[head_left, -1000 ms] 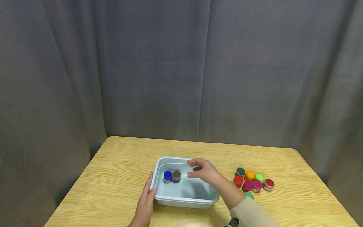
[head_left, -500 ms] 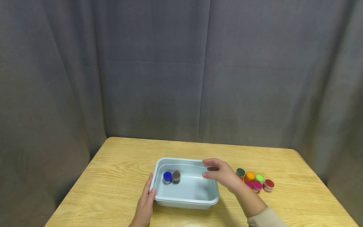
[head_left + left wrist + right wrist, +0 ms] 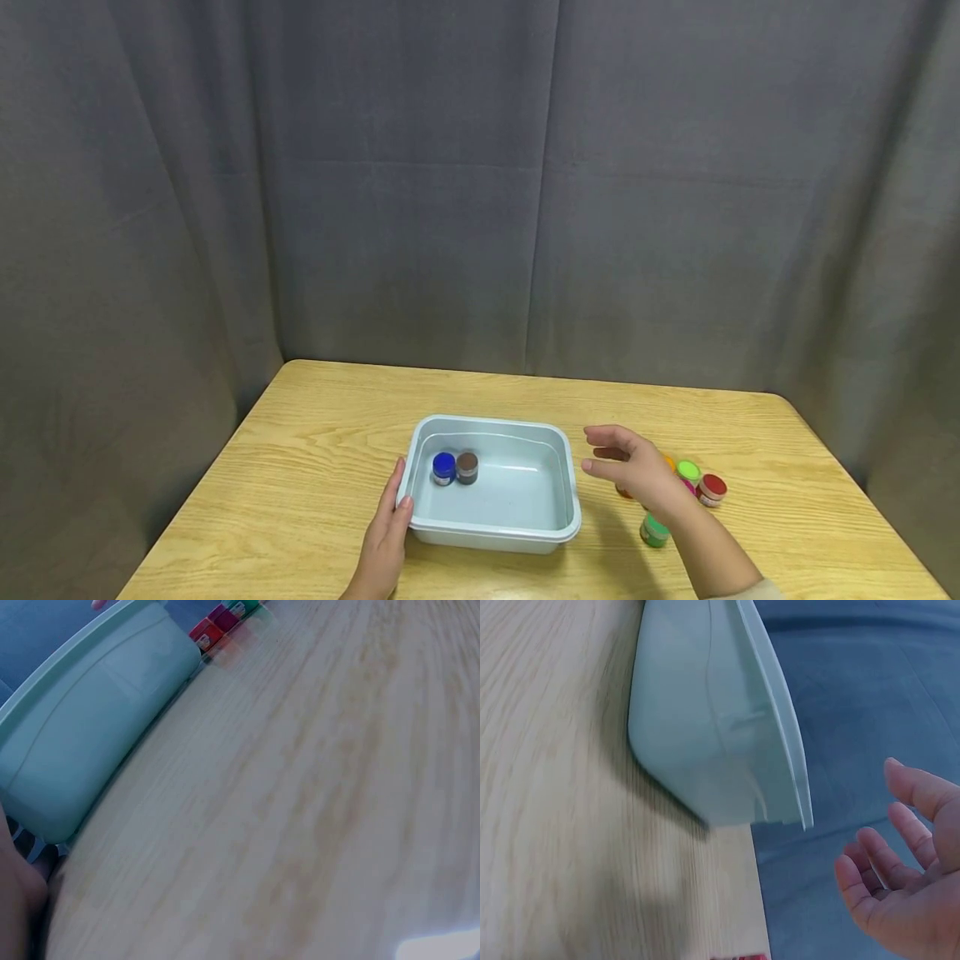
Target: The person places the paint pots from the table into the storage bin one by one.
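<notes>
A pale blue plastic tub [image 3: 495, 533] stands on the wooden table. Inside it, toward the left, a blue paint jar [image 3: 444, 468] and a brown paint jar [image 3: 467, 468] sit side by side. My left hand [image 3: 384, 533] holds the tub's left side, thumb at the rim and fingers along the outer wall. Beyond the right rim is my right hand [image 3: 637, 471], above the table with nothing in it. Its fingers are parted and loosely bent, as the right wrist view shows too. Part of a group of paint jars lies hidden behind this hand and forearm.
Right of the tub stand paint jars, among them a green one [image 3: 655, 530], a light green one [image 3: 688, 472] and a dark red one [image 3: 712, 489]. Grey curtains [image 3: 405, 208] hang behind the table [image 3: 315, 467] and along both sides.
My right hand has moved right, from over the tub's inside to beyond its right rim near the jars. The left hand and the tub have stayed in place.
</notes>
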`<state>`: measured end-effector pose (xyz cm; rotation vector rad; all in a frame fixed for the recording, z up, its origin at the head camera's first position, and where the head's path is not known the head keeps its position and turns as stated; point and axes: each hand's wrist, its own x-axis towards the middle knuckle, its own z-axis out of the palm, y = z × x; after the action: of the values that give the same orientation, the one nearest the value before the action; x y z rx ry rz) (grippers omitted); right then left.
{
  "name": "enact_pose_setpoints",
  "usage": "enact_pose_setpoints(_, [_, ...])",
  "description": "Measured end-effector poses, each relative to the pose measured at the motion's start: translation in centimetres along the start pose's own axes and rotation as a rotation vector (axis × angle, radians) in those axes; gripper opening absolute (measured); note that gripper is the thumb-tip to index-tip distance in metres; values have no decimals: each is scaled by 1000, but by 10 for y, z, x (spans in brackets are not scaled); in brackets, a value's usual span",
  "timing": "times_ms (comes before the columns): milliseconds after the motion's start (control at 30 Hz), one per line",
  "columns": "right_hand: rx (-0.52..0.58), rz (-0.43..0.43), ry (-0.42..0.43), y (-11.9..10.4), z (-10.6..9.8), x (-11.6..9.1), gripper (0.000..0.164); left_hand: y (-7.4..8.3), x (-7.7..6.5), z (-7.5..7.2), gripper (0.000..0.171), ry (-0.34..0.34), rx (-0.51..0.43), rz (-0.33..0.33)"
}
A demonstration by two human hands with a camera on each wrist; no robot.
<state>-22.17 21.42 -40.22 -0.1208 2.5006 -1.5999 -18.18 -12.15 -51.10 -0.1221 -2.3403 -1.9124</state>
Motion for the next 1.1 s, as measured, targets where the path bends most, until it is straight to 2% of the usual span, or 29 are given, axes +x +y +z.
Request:
enact_pose_setpoints(233, [-32,14,51,19,-18,-12,59,0,0,0,55,-2,-13,4])
enact_pose_setpoints(400, [-10,49,76,30,-28,-21,60,1,0,0,55,-3,-25,6])
enact_pose_setpoints(567, [-51,51,90,42,-36,-31,61,0,0,1,55,0,-26,5])
enact_pose_setpoints(833, [-93,111,120,63,-39,-39,60,-2,1,1,54,7,-26,24])
enact_pose_setpoints(1100, [-122,122,146,79,-38,-44,57,-2,-1,0,54,15,-27,60])
